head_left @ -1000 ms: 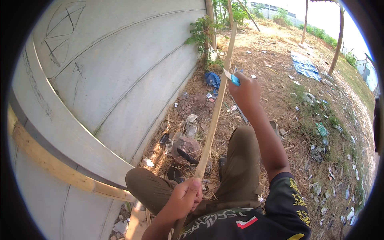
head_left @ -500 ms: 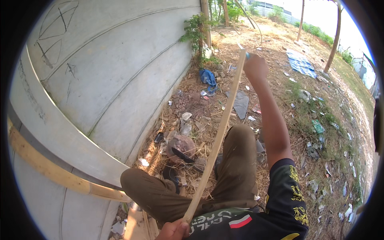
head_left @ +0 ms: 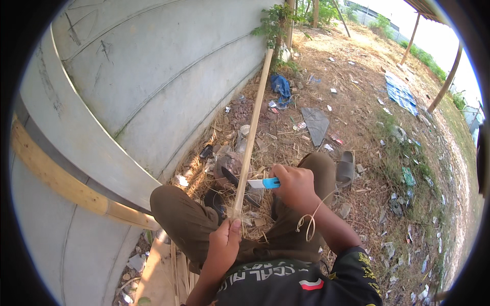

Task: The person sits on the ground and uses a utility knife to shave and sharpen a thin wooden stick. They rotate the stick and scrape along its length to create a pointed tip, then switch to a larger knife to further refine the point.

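Note:
My left hand (head_left: 224, 242) is closed around the lower end of a long, pale bamboo strip (head_left: 253, 122), which slants up and away from me toward the wall. In my right hand (head_left: 297, 187) is a blue-handled utility knife (head_left: 266, 183), its blade pointing left close to the strip's right side; whether the edge touches it I cannot tell. A thin curled shaving (head_left: 307, 227) hangs by my right wrist. Beyond the strip's lower part, a dark machete-like blade (head_left: 230, 177) lies by a round stump (head_left: 228, 166) between my knees.
A grey panel wall (head_left: 168, 66) rises on the left, with a bamboo pole (head_left: 61, 181) along it. A grey sandal (head_left: 345, 169) lies beside my right knee. Litter, dry straw, a blue cloth (head_left: 280, 89) and a blue tarp (head_left: 400, 93) are spread over the ground. Wooden posts (head_left: 445, 79) stand far right.
My right hand has come from the strip's far end back toward my lap, knife in hand. The strip's far end has swung left, and a curled shaving now shows at my wrist.

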The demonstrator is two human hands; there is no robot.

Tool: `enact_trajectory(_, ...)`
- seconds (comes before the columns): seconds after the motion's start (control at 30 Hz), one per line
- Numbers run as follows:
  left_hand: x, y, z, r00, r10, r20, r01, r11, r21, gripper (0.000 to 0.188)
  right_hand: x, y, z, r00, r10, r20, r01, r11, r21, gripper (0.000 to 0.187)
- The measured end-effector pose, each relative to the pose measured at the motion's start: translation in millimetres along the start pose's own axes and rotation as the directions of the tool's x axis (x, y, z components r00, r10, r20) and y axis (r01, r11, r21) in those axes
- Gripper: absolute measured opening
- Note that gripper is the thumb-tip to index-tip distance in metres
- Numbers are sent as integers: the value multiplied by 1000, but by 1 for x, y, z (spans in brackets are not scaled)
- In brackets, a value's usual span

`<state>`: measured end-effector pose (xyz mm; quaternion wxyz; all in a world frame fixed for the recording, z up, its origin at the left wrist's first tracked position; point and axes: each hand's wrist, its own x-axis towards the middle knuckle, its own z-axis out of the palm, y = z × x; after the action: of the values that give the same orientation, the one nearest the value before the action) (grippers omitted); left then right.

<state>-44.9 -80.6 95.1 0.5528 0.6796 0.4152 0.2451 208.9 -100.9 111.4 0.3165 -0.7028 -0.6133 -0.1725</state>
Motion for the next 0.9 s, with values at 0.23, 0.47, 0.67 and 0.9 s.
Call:
enact_trajectory(0.23, -5, 13, 17, 999, 35, 8, -36, 986, 160, 39, -10, 9, 29, 998, -51, 47, 54, 995, -78, 15)
enact_trajectory(0.47, 4, 28, 14, 993, 73, -95, -59, 989, 138, 34, 26, 2, 46, 994, -83, -71, 77, 993, -91, 13)
enact_trajectory(0.67, 11, 19, 11, 972, 130, -195, -96, 980, 176, 33, 37, -8, 74, 991, -56, -118, 50, 997, -59, 12)
enact_trajectory(0.9, 8, 21, 15, 988, 18, -153, 6, 988, 154, 33, 56, 2, 96, 939, 334, 85, -313, 929, -197, 12)
